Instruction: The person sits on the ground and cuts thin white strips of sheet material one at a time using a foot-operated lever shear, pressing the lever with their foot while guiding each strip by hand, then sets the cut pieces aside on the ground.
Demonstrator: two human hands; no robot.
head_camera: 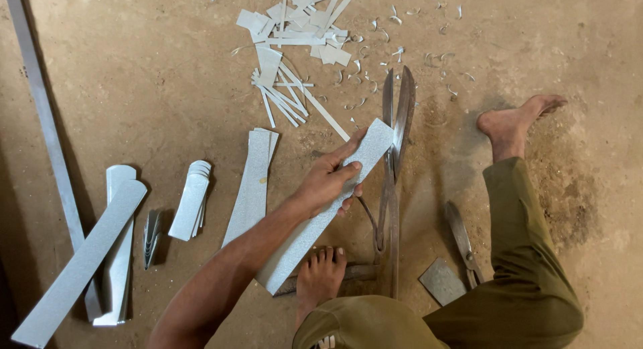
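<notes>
Head view: my left hand [328, 178] grips a metal strip [321, 212], its long axis slanting into the bench shears [396, 121].

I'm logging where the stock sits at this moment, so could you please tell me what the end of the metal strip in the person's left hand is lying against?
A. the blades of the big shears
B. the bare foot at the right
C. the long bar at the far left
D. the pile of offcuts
A: the left hand holds the metal strip with its top end against the open blades of the big shears.
</notes>
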